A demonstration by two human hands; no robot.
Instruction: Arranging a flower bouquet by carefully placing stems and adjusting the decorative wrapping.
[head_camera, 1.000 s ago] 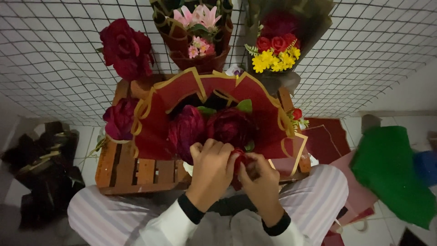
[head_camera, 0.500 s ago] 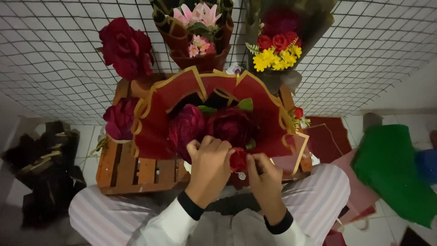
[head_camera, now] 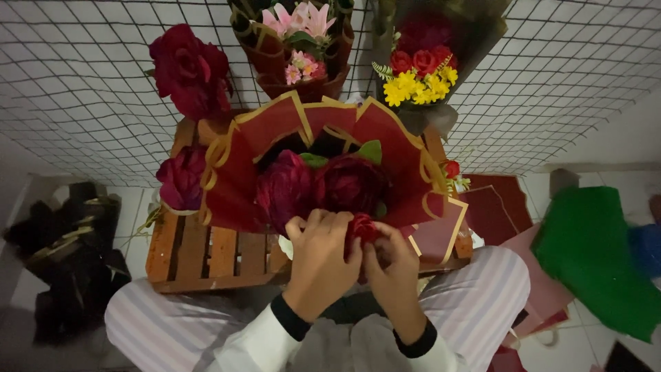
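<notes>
The left hand [head_camera: 320, 255] curls over the front edge of the red wrapped bouquet [head_camera: 323, 172], its fingers [head_camera: 323, 222] bent and touching the small red flower [head_camera: 361, 229]. That flower sits between the two hands, just in front of the bouquet's two big dark blooms, above the wooden crate [head_camera: 206, 251]. The right hand [head_camera: 392, 272] pinches it from below and the right, fingers closed on it; both hands are equally near.
</notes>
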